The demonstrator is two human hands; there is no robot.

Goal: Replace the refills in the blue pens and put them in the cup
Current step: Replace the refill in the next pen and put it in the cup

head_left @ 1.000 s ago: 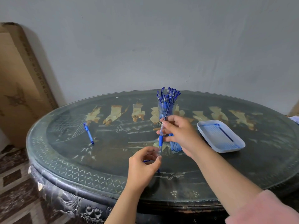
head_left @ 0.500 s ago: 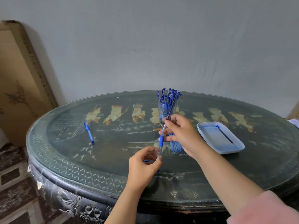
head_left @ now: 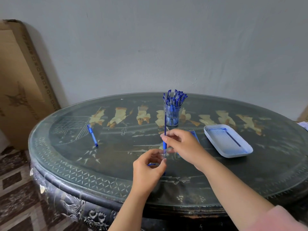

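Observation:
My left hand [head_left: 150,169] grips the lower end of a clear pen barrel [head_left: 165,155] above the near middle of the table; a blue clip shows inside the fingers. Just above it, my right hand [head_left: 182,145] pinches the pen's blue grip section, and a thin blue refill [head_left: 165,122] sticks straight up from it. A clear cup [head_left: 173,116] holding several blue pens stands behind the hands. One loose blue pen [head_left: 92,135] lies to the left on the table. A bundle of blue refills [head_left: 194,133] lies partly hidden behind my right hand.
A white rectangular tray [head_left: 233,151] with a dark refill in it lies at the right. The dark oval table [head_left: 83,174] has a glass top and a carved rim. A cardboard box [head_left: 21,84] leans against the wall at the left.
The refill has swung from leaning right to standing upright in front of the cup. My right hand has shifted slightly left, closer to the left hand. The left hand has hardly moved.

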